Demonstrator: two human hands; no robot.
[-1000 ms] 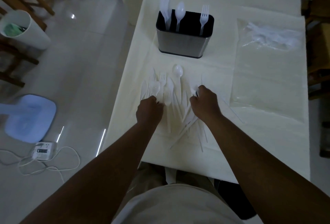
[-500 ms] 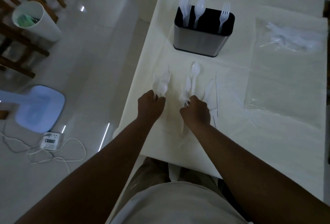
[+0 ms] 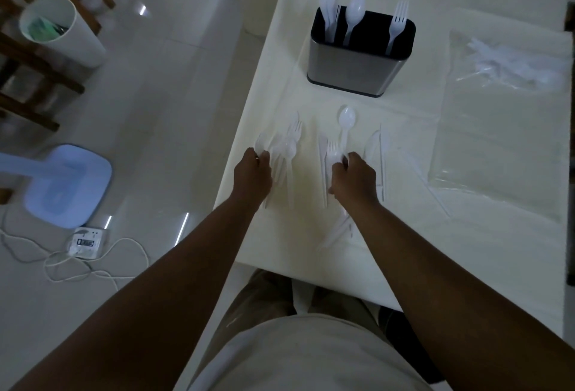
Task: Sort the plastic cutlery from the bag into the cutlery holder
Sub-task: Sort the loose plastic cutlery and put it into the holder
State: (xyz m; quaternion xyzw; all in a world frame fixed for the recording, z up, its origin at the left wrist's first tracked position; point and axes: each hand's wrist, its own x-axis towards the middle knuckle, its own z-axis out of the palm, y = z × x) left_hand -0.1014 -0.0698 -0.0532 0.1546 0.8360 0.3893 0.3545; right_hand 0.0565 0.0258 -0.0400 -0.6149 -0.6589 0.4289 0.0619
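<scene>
Sorting is under way, I judge. Near the table (image 3: 280, 235) front edge, my left hand (image 3: 252, 172) curls fingers on loose cutlery (image 3: 287, 149); my right hand (image 3: 353, 177) pinches a fork (image 3: 332, 145). Next, it needs carrying to the cutlery holder (image 3: 357, 60) behind; the bag (image 3: 504, 104) lies far right.

Cutlery pieces (image 3: 510, 63) inside the bag (image 3: 497, 141) blur together, indistinguishable.
</scene>
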